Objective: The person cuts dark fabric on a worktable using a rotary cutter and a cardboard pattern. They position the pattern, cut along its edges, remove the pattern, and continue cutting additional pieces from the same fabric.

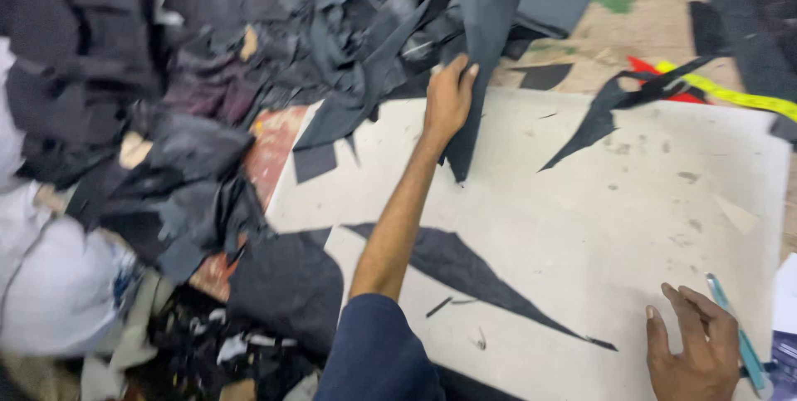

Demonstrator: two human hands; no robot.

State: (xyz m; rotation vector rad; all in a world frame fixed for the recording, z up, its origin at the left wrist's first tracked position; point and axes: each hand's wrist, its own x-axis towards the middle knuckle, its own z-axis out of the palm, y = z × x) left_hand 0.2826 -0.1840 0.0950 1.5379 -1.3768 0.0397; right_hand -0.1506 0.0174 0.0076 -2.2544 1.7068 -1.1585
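Observation:
My left hand (448,100) reaches far forward and is shut on a long dark grey fabric piece (486,31), lifting it at the far edge of a white cutting board (598,218). The piece hangs down past my wrist to the board. Down at the board's near right corner, my right hand (693,347) rests flat with fingers apart and holds nothing. A teal pen (735,330) lies just to its right, touching or nearly touching the fingers. A long black pointed fabric piece (473,272) lies on the board between my arms.
A big heap of dark fabric scraps (249,61) covers the left and far side. Another dark pointed scrap (598,119), a red scrap (643,66) and a yellow measuring tape (730,94) lie at the far right. A white bundle (50,285) sits at the left.

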